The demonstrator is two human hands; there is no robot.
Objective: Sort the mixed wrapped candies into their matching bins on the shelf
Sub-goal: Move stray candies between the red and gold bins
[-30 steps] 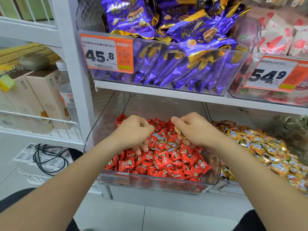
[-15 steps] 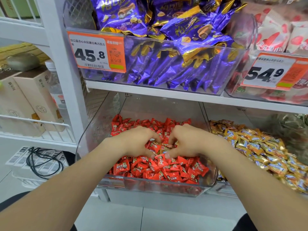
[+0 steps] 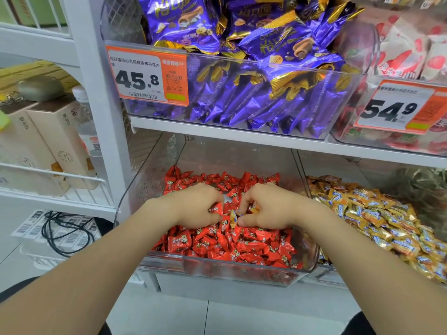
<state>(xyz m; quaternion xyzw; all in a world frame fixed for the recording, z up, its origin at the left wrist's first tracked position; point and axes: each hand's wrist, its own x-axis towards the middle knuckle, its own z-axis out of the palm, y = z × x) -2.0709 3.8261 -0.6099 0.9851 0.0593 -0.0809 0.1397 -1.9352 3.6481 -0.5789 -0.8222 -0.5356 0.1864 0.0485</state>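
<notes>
Clear hard-plastic bin (image 3: pixel 137 197) gleaming, smooth walls catching reflections. Inside, small red film-wrapped candies (image 3: pixel 217 245) shining glossy, crinkled. Alongside, gold-yellow foil-wrapped candies (image 3: pixel 377 221) glinting. Above, purple metallic-foil snack packs (image 3: pixel 254 102) throwing back light in second clear plastic tub (image 3: pixel 116 25). White painted-metal shelf frame (image 3: pixel 96 93) looking smooth, semi-matt. Orange-and-white paper price tag (image 3: pixel 145 76) showing low sheen. Beige cardboard boxes (image 3: pixel 55 141) looking dull behind white coated-wire rail (image 3: pixel 48 170). Black rubbery cable (image 3: pixel 63 235) lying matt.

On the shelf before you, the price tag (image 3: pixel 146 77) fronting the clear bin (image 3: pixel 266 65) of purple packets (image 3: pixel 181 20) reads 45.8, above a barcode; the neighbouring bin (image 3: pixel 343 134) carries a second tag (image 3: pixel 396 110) reading 54.9.
</notes>
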